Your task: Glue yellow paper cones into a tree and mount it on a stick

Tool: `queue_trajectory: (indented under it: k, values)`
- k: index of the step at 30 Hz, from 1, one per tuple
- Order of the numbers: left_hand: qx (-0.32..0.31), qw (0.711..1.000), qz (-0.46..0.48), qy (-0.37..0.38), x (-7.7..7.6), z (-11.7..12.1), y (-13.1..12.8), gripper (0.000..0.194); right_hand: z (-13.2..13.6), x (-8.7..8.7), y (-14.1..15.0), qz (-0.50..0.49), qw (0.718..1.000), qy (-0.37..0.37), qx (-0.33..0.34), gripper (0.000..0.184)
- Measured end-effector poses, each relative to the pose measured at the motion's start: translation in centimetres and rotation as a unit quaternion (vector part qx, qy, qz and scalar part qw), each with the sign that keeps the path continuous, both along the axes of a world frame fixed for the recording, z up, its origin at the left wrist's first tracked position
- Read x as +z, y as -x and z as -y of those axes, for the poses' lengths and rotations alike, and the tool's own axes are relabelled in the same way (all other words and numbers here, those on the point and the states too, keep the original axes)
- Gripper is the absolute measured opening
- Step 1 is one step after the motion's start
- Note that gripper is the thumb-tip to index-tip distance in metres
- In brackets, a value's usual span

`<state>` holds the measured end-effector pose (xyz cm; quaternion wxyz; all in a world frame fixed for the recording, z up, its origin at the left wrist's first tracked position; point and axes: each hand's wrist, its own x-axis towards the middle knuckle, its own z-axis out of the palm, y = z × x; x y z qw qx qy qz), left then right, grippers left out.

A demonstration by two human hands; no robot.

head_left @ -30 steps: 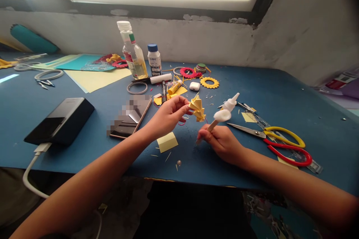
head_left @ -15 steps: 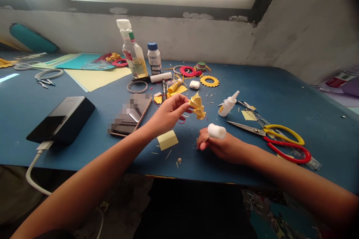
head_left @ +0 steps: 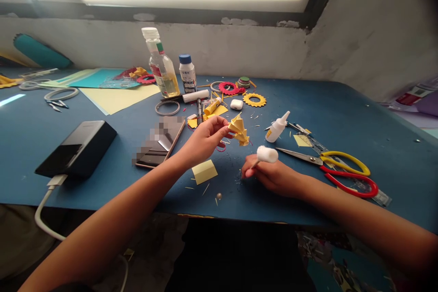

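My left hand (head_left: 208, 139) is pinched around a folded yellow paper piece (head_left: 238, 130), held above the table with its pleats facing right. Lower and to the right, my right hand (head_left: 267, 175) is closed on a thin stick with a white cylindrical tip (head_left: 267, 154) that points up and to the right. The fingertips of this hand are down at the tabletop. A white glue bottle (head_left: 277, 127) with a pointed nozzle stands just beyond. Between my forearms lies a small yellow paper square (head_left: 204, 172), with a small bead (head_left: 219, 196) and thin paper slivers close to it.
Scissors (head_left: 328, 164) with yellow and red handles lie on the right over a clear ruler. To the left are a phone (head_left: 159, 141) and a black power bank (head_left: 77, 146) with a white cable. Bottles (head_left: 163, 70), coloured paper and toothed rings (head_left: 255, 100) lie toward the wall.
The stick's white tip has shifted slightly right and upward as my right hand turned a little. My left hand still holds the folded yellow paper in nearly the same place.
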<state>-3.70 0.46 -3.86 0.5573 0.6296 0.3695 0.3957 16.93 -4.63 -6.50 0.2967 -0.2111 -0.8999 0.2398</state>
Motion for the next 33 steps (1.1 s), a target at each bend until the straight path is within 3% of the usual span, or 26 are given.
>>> queue_trajectory:
  k: [5, 11, 16, 21, 26, 33]
  values:
    - [-0.002, 1.0, 0.008, 0.005, -0.2, -0.1, 0.0, 0.028, 0.4, 0.0, 0.9, 0.058, 0.995, 0.0, -0.078, 0.032]
    - [-0.002, 1.0, 0.011, 0.013, -0.2, -0.1, -0.1, 0.03, 0.9, 0.1, 1.7, 0.035, 0.989, 0.091, -0.112, 0.039]
    - [-0.001, 1.0, 0.005, 0.015, 0.4, 0.2, -0.1, 0.022, 0.9, 0.3, 1.3, -0.112, 0.964, 0.177, -0.163, 0.043]
    - [-0.006, 1.0, -0.003, 0.024, 0.6, 0.3, 0.0, 0.016, 0.6, 0.7, 0.5, -0.286, 0.908, 0.228, -0.204, 0.037]
    - [-0.024, 0.999, -0.003, 0.032, 0.6, 0.4, -0.1, 0.017, 0.2, 1.2, 0.0, -0.389, 0.872, 0.225, -0.195, 0.032]
    - [-0.055, 0.997, 0.007, 0.048, 1.1, 0.8, -0.1, 0.019, 0.0, 1.9, -0.6, -0.379, 0.893, 0.15, -0.189, 0.028]
